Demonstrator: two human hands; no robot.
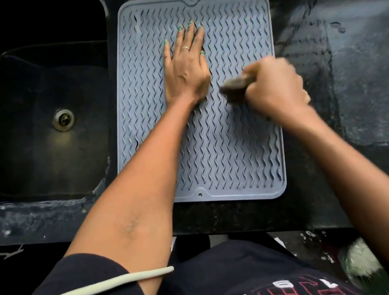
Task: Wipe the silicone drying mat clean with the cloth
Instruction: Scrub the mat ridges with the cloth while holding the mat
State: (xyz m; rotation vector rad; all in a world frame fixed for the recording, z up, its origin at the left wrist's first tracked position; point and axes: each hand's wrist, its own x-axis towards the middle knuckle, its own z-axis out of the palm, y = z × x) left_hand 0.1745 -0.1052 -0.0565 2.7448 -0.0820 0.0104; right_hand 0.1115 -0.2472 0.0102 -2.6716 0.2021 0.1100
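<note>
A grey silicone drying mat (228, 157) with wavy ridges lies flat on the dark countertop, just right of the sink. My left hand (185, 69) rests palm down on the mat's upper middle, fingers spread, holding nothing. My right hand (275, 84) is a fist on the mat's right side, closed on a bunched brownish cloth (236, 88). The cloth sticks out to the left of the fist and touches the mat. Both the fist and the cloth are motion-blurred.
A dark sink (41, 147) with a metal drain (64, 119) lies left of the mat. Wet black countertop (368, 66) stretches to the right. A white cord (78, 293) crosses my left sleeve. A blurred white and green object (362, 263) sits low at the right.
</note>
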